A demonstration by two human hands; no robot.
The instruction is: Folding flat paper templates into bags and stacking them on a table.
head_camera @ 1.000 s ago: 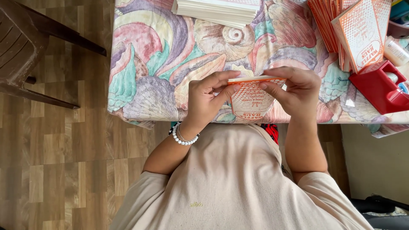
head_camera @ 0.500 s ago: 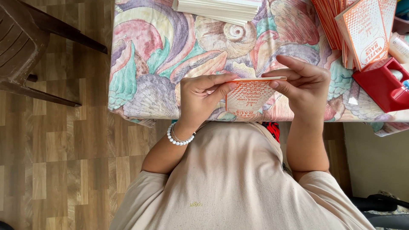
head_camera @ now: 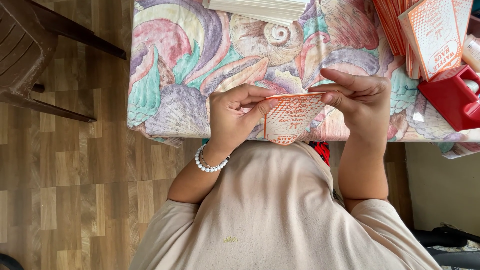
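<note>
I hold a small orange-and-white printed paper sleeve between both hands, just above the near edge of the table. My left hand, with a white bead bracelet on its wrist, pinches the sleeve's left side with thumb and fingers. My right hand grips the right side, fingers stretched along the top edge. The sleeve hangs tilted with its printed face toward me.
The table wears a cloth with a shell pattern. A stack of orange printed sleeves stands at the back right, a red tape dispenser beside it, and a pile of white sheets at the back. A brown plastic chair stands left on the wood floor.
The sleeve and both hands have shifted slightly to the right. My right fingers have stretched out flatter along the sleeve's top edge.
</note>
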